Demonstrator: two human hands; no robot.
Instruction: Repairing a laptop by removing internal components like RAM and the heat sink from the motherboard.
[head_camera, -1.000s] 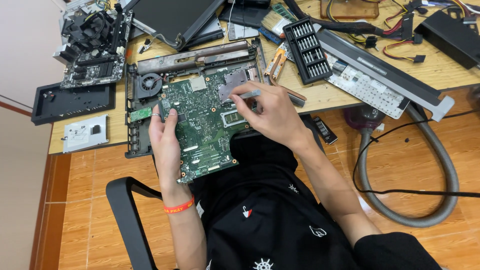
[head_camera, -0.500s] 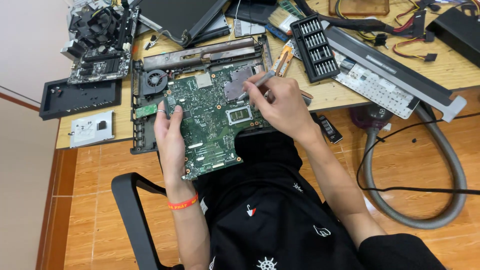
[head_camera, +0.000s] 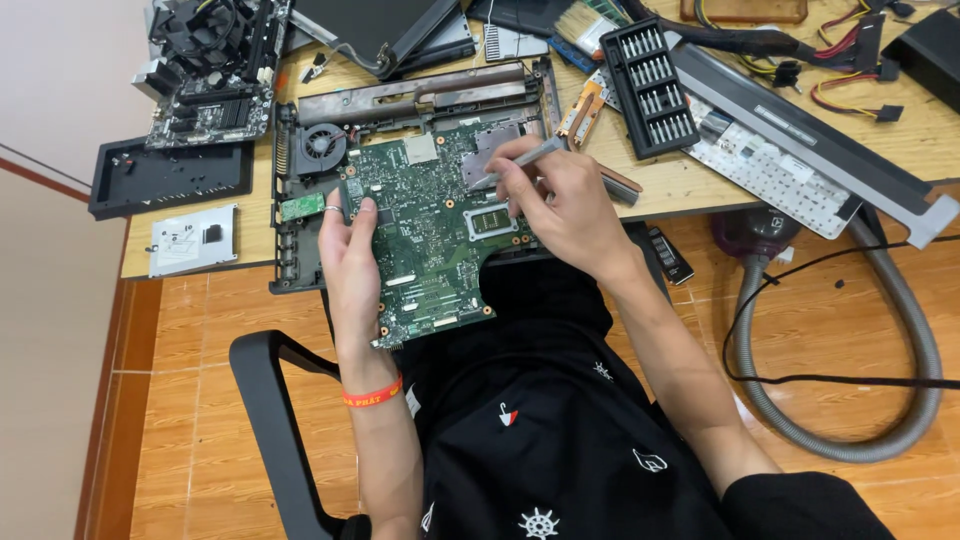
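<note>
The green circuit board (head_camera: 430, 240) is held tilted over the lap, its left edge clasped in the left hand's (head_camera: 350, 262) grip. A slim grey tool (head_camera: 520, 160), possibly tweezers, is pinched by the right hand (head_camera: 565, 205) above it; beyond, the counter (head_camera: 690, 180) is cluttered.

Since a second ago the right hand (head_camera: 565, 205) has moved its grey tool (head_camera: 520, 160) from the right side of the green circuit board (head_camera: 435, 235) up toward the board's top right corner, where the tip now rests on the silver patch. The board has tipped slightly, its lower end swung further out past the front edge of the table (head_camera: 690, 185), over the lap.
</note>
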